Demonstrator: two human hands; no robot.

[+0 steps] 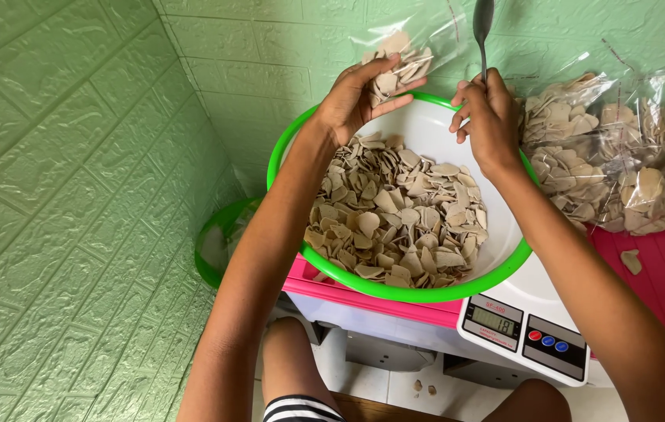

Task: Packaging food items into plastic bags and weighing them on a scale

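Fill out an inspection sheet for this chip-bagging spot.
Surface: pink table, one loose chip on it.
Job's things: green-rimmed bowl of chips on a scale; clear bag partly filled.
Clutter: filled bags at right; second bowl lower left.
Hands: left hand holds the bag; right hand grips a spoon.
Cables: nothing seen.
Surroundings: green brick-pattern wall.

bowls: 2 (395, 293) (209, 250); scale: 1 (524, 332); spoon: 1 (482, 23); filled bags: perhaps 3 (403, 59) (567, 148) (653, 172)
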